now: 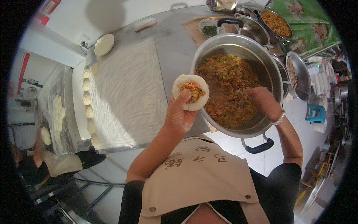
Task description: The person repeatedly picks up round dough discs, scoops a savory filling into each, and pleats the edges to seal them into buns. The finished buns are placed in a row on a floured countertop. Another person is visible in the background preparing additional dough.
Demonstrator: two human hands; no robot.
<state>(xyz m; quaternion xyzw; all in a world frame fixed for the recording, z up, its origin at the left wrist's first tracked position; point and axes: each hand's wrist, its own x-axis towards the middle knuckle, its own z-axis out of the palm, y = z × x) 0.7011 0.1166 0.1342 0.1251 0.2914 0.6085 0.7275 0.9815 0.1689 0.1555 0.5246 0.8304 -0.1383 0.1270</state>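
A round dough wrapper (185, 81) rests in my left hand (179, 116), its thumb pressed onto the chopped filling (197, 93) at the centre. The hand is just left of a large metal pot (237, 42), close to its rim. Brown-orange chopped filling (228, 84) flecked with green lies inside that pot. Over the pot's right side is my right hand (263, 102), blurred, its fingers pointing down toward the filling. Whether those fingers hold anything is not visible. A light bracelet circles the right wrist.
Left is a floured work surface (131, 84), with dough pieces (87, 98) along its edge and a pale dough stack (104, 44) behind. Bowls and pans, including a pan of orange filling (275, 23), crowd the back right. At far left, a person (63, 165) handles dough.
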